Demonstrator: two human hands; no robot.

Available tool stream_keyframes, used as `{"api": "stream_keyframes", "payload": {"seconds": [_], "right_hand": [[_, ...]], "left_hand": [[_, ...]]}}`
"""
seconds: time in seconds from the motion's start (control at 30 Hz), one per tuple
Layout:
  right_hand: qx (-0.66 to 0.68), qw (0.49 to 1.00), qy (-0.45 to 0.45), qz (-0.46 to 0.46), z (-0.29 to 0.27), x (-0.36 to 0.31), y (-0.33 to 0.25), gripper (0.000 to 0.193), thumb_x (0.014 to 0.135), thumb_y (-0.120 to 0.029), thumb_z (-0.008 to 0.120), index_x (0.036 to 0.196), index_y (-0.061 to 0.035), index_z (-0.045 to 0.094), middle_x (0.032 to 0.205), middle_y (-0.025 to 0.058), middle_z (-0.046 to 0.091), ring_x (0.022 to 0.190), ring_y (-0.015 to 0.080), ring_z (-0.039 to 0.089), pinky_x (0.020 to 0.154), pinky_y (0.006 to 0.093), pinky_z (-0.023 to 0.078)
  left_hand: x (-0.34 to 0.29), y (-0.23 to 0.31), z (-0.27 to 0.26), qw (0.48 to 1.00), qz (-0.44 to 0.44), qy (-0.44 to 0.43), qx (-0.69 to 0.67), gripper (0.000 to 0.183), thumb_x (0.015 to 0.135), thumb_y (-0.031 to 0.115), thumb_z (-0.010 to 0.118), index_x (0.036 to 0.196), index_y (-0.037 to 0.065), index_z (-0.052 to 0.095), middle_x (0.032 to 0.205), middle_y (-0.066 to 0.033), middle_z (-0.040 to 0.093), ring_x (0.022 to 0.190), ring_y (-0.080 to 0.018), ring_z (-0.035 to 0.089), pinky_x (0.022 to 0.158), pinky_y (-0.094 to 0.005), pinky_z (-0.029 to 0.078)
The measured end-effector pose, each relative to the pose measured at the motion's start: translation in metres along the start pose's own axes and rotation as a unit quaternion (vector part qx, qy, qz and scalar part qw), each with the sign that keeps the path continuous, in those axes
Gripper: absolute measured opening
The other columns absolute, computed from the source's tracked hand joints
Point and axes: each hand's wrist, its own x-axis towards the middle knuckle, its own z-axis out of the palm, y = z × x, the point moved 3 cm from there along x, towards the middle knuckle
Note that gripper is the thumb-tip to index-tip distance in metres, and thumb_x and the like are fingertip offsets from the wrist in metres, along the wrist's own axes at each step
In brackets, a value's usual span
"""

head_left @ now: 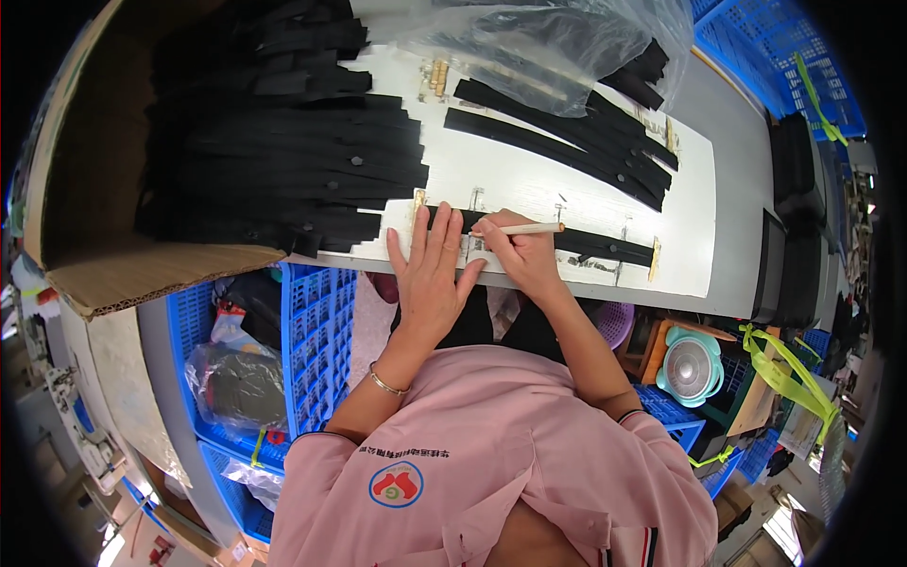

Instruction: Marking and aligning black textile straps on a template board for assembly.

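Palm down with its fingers stretched out, my left hand [433,269] presses the left part of a black fabric strip [609,247] against a white board [694,227]. My right hand [525,257] pinches a pale pencil [537,229], its tip pointing left at the strip, close to my left hand. The tip itself is hidden by my fingers. Dark marks and bits of tan tape show on the board along the strip. Beyond my hands, several more black strips [557,149] lie fanned out on the board.
A thick pile of black strips [293,151] covers the table's left side, beside an open cardboard box [161,279]. Clear plastic film [529,47] lies at the back. Blue crates [316,331] stand below left, another blue basket [784,57] far right. A small turquoise fan [692,367] sits below right.
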Motion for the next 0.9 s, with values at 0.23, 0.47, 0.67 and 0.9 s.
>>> {"api": "stream_keyframes", "payload": {"seconds": [0.23,0.47,0.67,0.9], "right_hand": [[0.011,1.0,-0.023,0.004,-0.006,-0.002,-0.001,0.021,0.099,-0.015,0.064,0.089,-0.0004,0.075,0.084,0.009,0.076,0.071,0.0193,0.071,0.063,0.0288,0.053],[0.042,0.986,0.155,0.036,-0.068,-0.035,0.004,0.025,0.103,-0.011,0.058,0.091,0.0046,0.073,0.077,0.0041,0.066,0.068,0.0088,0.055,0.063,0.0244,0.043],[0.002,0.98,0.188,0.06,-0.084,-0.04,0.015,0.027,0.105,-0.011,0.057,0.092,0.0062,0.072,0.078,0.0048,0.066,0.07,0.0085,0.054,0.065,0.0239,0.043],[0.027,0.979,0.196,0.04,-0.081,-0.04,0.024,0.017,0.099,-0.005,0.062,0.092,0.0052,0.072,0.081,0.0104,0.07,0.069,0.0131,0.061,0.064,0.028,0.047]], "left_hand": [[0.001,0.001,0.0,1.0,-0.009,-0.018,0.004,0.074,0.094,0.036,0.071,0.157,0.007,0.043,0.164,-0.0103,0.039,0.155,-0.0325,0.029,0.123,-0.0614,0.005],[-0.001,0.001,0.001,1.0,-0.009,-0.019,0.003,0.073,0.096,0.034,0.07,0.157,0.007,0.042,0.165,-0.0101,0.038,0.157,-0.0331,0.025,0.124,-0.059,0.003],[0.001,0.001,0.0,1.0,-0.007,-0.019,-0.001,0.073,0.096,0.033,0.07,0.157,0.006,0.041,0.165,-0.0124,0.038,0.157,-0.0337,0.025,0.124,-0.0594,0.002],[0.006,0.046,0.006,0.997,0.038,-0.047,-0.05,0.076,0.097,0.039,0.067,0.16,0.008,0.037,0.167,-0.0125,0.033,0.157,-0.0334,0.024,0.12,-0.0658,-0.005]]}}
